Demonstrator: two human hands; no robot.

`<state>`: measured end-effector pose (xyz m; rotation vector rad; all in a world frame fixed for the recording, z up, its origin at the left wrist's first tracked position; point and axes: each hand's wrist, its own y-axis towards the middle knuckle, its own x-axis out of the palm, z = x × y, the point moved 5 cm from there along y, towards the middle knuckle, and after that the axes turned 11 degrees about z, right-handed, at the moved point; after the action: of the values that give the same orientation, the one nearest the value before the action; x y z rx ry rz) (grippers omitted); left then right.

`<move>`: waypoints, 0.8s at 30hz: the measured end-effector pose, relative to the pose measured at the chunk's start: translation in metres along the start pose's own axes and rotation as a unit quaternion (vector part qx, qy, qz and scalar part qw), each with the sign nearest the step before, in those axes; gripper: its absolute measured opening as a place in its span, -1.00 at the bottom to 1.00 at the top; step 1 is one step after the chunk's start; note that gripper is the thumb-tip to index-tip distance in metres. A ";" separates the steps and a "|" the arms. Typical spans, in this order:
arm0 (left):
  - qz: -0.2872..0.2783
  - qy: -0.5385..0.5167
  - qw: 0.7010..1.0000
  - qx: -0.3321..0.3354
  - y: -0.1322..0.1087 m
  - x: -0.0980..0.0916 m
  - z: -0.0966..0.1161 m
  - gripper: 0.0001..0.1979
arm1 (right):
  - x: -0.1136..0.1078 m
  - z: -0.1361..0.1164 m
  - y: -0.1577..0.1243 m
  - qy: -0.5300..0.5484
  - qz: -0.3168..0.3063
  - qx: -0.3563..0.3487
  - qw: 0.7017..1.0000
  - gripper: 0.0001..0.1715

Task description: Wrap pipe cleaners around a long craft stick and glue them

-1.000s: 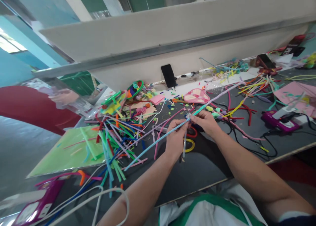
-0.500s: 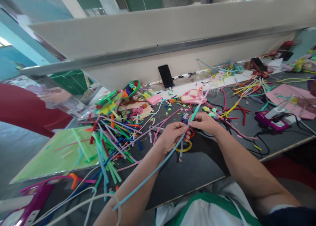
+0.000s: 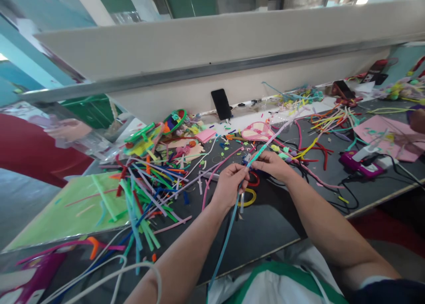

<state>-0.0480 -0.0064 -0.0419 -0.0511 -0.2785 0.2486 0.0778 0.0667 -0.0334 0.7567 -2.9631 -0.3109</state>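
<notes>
A lilac stem (image 3: 277, 132) slants up and away from my hands, with a turquoise fuzzy length (image 3: 259, 152) around its near part. From my fingers a light-blue pipe cleaner (image 3: 228, 233) hangs toward the table's front edge. My left hand (image 3: 229, 185) pinches it where it meets the stem. Just to the right, my right hand (image 3: 270, 164) holds the turquoise part between thumb and fingers. Scissors with a yellow handle ring (image 3: 254, 196) and a red one lie on the table beneath my hands, partly hidden.
Loose pipe cleaners (image 3: 156, 184) are heaped at left beside a green plastic sheet (image 3: 66, 211). A phone (image 3: 221, 103) leans on the back panel. A purple tool (image 3: 360, 164) with a cord lies at right. Another person's hand (image 3: 417, 119) shows at the right edge.
The pipe cleaner's free end has swung from across my left forearm to hang down between my arms. My hands have shifted slightly left and down. Another person's hand has appeared at the right edge.
</notes>
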 end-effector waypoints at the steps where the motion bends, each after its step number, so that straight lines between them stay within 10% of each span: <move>1: 0.000 0.001 1.000 0.001 0.000 0.000 0.000 -0.75 | 0.000 0.000 0.000 0.010 0.002 0.000 1.000 -0.66; 24: 0.012 0.067 0.998 -0.007 0.007 -0.004 -0.013 -0.73 | 0.001 0.001 0.001 -0.062 0.004 0.022 0.998 -0.75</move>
<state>-0.0500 -0.0005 -0.0563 -0.0838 -0.1466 0.2665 0.0765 0.0670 -0.0346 0.7557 -3.0993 -0.3026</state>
